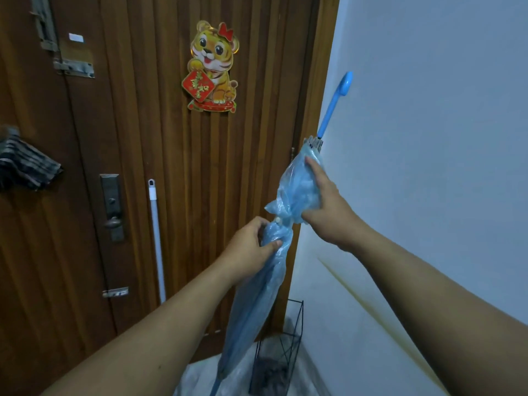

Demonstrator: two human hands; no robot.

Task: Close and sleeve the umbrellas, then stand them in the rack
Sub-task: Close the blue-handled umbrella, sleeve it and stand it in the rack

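one wooden door (pixel 177 172) (tiger sticker (pixel 213 67)) meets a pale wall (pixel 428 138).

2 forearms reach into view from the bottom edge, both bare from the frame edge to the wrist, with no sleeve showing. The left hand (pixel 248 247) and right hand (pixel 328 207) wear no gloves; neither wrist seems to carry a watch or band, though dim light blurs detail.

Head-worn view, facing forward and down, near door (pixel 171 167)
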